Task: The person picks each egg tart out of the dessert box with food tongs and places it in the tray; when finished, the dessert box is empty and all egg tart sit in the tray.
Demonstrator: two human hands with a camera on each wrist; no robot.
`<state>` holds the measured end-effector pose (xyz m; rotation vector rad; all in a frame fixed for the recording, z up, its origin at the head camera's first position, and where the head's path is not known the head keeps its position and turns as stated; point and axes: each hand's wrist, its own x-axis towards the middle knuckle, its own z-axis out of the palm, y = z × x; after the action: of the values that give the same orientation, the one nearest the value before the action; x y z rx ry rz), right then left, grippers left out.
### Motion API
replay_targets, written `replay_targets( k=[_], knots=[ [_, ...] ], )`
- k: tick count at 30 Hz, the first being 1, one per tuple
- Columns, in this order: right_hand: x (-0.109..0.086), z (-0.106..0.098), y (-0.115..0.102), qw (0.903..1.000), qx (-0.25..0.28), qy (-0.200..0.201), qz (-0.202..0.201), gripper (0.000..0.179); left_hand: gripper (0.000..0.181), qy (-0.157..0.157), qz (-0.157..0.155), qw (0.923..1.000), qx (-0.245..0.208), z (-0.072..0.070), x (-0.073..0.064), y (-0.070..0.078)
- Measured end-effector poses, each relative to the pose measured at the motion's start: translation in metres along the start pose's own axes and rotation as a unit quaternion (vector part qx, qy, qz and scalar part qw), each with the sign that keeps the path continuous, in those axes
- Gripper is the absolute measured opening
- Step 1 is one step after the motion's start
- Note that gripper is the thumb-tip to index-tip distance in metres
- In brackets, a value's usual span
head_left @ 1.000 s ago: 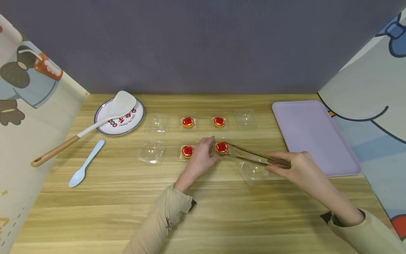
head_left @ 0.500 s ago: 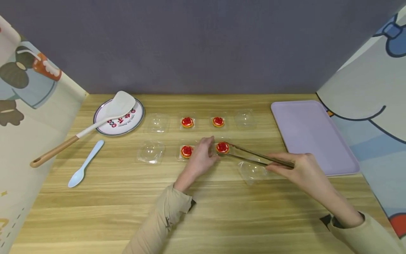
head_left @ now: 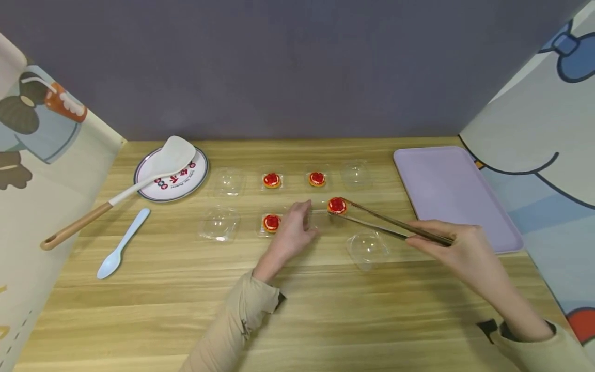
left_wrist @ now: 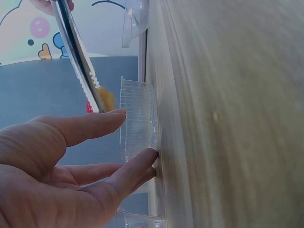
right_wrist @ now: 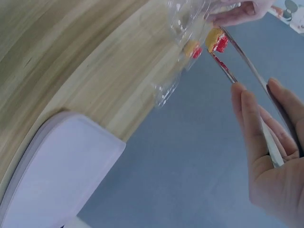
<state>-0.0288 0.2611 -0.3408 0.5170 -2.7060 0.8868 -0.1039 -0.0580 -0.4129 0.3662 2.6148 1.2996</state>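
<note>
Gripping metal tongs point(head_left: 400, 221), the right hand point(head_left: 465, 256) has its thumb and fingers clamped on both arms, and the tong tips pinch a red-topped tart point(head_left: 337, 205) between them. This tart is in the air, just above the right side of a clear container point(head_left: 319, 219) and apart from it; the left wrist view shows a narrow gap between the two. The left hand point(head_left: 290, 230) holds that container at its left side, thumb on the near side and fingers on the far side, with fingertips down by the desk point(head_left: 325, 320).

Just left of the left hand sits another tart point(head_left: 271, 222) in its own clear base. Beyond, in a far row, are a left far tart point(head_left: 271, 180) and a right far tart point(head_left: 317, 179). A clear domed piece point(head_left: 367, 250) lies below the tongs, on the near side. At the right is a lilac tray point(head_left: 453, 181). Far left, a white spatula point(head_left: 173, 155) with a wooden handle rests across a patterned plate point(head_left: 188, 184), and a pale blue spoon point(head_left: 122, 245) lies nearer.
</note>
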Motion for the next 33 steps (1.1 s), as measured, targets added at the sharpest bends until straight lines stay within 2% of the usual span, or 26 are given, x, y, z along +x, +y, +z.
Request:
replay_targets(
  k=[4,10,17,25,29,33],
  knots=[
    [-0.001,-0.008,0.005,0.9996,-0.005,-0.003,0.029,0.037,0.075,0.000,-0.003,1.0000,0.000,-0.001,0.000,0.000],
    [-0.002,-0.023,0.020,0.9933,0.009,0.000,0.115,0.037,0.074,-0.001,-0.007,1.0000,-0.003,0.000,0.000,-0.001],
    [-0.005,-0.037,0.044,0.9896,-0.022,0.036,0.138,0.037,0.074,-0.003,-0.007,1.0000,-0.004,0.000,0.000,-0.002],
    [-0.006,-0.044,0.070,0.9820,-0.066,0.049,0.170,0.040,0.075,-0.003,-0.008,0.9999,-0.006,0.000,0.000,-0.002],
    [-0.006,-0.048,0.084,0.9755,-0.080,0.048,0.199,0.041,0.074,-0.004,-0.004,1.0000,-0.007,0.000,0.000,-0.002],
    [-0.006,-0.052,0.098,0.9728,-0.087,0.056,0.207,0.040,0.074,-0.005,-0.003,1.0000,-0.008,0.000,0.001,-0.002]
  ],
)
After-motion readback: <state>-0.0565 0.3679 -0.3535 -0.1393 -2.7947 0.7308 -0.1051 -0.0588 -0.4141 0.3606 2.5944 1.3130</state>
